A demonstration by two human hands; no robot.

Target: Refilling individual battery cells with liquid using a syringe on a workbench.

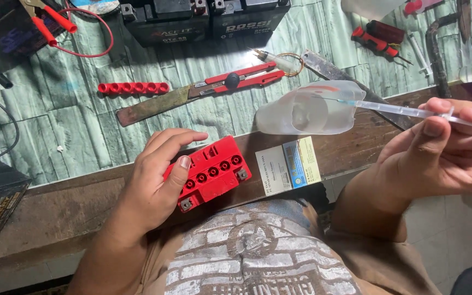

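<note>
Carefully, the left hand (157, 175) is clamping the red battery (211, 172) at the surface (55, 210) edge while the right hand (443, 155) is pinching a clear syringe (405, 111) whose tip is dipping into the cut plastic container (307, 109), best kept level and steady.

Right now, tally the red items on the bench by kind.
Red battery under the left hand: 1
Red cap strip: 1
Red utility knife: 1
Red-handled screwdriver: 1
Red-handled pliers: 1
Total: 5
</note>
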